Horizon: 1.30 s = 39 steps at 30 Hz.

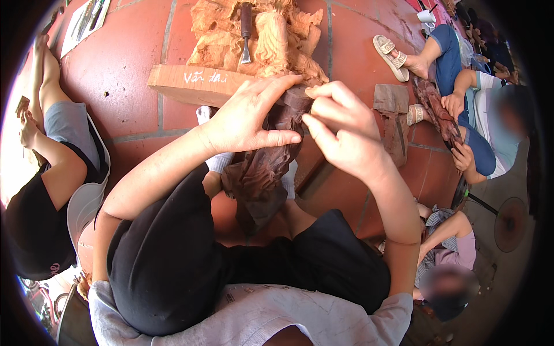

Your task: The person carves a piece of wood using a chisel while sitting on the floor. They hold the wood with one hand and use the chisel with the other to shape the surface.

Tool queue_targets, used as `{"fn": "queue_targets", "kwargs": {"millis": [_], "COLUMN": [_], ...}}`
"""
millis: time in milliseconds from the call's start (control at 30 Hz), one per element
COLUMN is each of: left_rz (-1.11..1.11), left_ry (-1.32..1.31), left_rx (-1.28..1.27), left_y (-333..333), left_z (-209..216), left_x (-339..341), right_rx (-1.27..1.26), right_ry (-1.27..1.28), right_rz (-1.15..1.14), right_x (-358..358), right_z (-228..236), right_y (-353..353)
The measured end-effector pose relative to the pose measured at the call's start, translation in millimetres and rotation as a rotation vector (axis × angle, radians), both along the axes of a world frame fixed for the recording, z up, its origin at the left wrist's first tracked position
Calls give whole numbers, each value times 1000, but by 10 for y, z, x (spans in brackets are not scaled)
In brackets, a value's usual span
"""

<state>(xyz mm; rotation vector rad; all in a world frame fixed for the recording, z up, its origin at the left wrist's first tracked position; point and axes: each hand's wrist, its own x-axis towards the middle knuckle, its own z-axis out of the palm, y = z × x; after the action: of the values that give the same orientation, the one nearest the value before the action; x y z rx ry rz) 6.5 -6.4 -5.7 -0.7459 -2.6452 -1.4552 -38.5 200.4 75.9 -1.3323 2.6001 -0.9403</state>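
A dark brown wood carving (262,170) stands tilted between my knees, its top end toward the light wood block. My left hand (242,118) grips its upper part, thumb on the near side and fingers reaching over the far side. On the other side of that top end, my right hand (346,130) is closed, thumb and fingers pinched against the carving. What those fingers pinch is hidden. Just beyond both hands is a large light-coloured wood carving (271,43) on a thick base (196,83) with white writing. A chisel (246,34) with a dark handle lies on it.
A dark wooden mallet-like block (391,124) stands on the red tile floor (135,52) to the right. A person (487,115) at the right holds another dark carving (435,112). Other people sit at the left and lower right. A white mug (426,17) is at the far right.
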Motion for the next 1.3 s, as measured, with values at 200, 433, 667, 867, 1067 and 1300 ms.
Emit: {"fn": "queue_targets", "kwargs": {"millis": [200,433,667,867,1067,1300], "left_rz": [-18,-18,-29,-31,-68,-8], "left_ry": [10,-42,-56,-102,-124,-237], "left_rx": [11,-17,-43,-59,-42,69], "left_y": [-3,-37,34,-70,30,-43], "left_z": [-7,4,62,74,74,-200], "left_x": [2,-11,-74,4,-70,20], "right_rx": [-24,-68,-112,-107,-118,104], "right_ry": [-1,-92,-120,21,-140,-77], "right_rz": [-15,-55,-24,-30,-80,-51], "right_x": [125,21,-24,175,13,-40], "right_z": [-1,49,-99,-156,-110,-239], "right_y": [-15,-30,65,-54,42,-254]}}
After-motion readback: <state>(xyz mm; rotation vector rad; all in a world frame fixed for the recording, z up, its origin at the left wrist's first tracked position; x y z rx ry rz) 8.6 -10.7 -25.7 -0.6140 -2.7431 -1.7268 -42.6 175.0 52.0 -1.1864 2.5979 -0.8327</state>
